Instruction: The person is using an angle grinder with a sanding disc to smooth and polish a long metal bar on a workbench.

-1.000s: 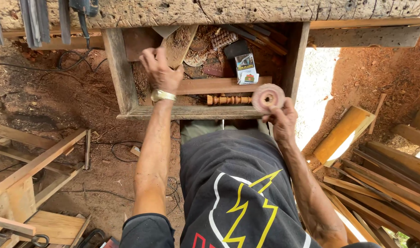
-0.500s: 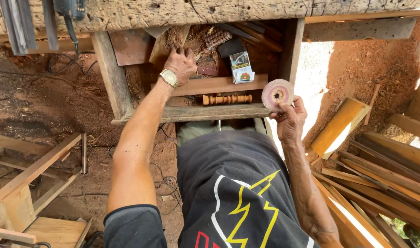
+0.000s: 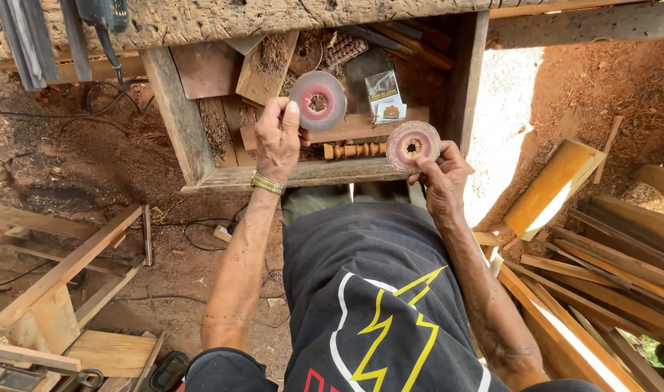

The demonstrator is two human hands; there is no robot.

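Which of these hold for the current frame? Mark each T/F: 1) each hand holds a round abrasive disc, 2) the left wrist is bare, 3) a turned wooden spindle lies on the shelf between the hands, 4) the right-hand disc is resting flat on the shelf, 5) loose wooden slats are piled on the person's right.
1) True: the left hand pinches one disc, and the right hand holds another disc.
2) False: a gold bracelet sits on the left wrist.
3) True: the spindle lies on the shelf.
4) False: it is held up in the fingers, at the shelf's front edge.
5) True: slats are piled there.
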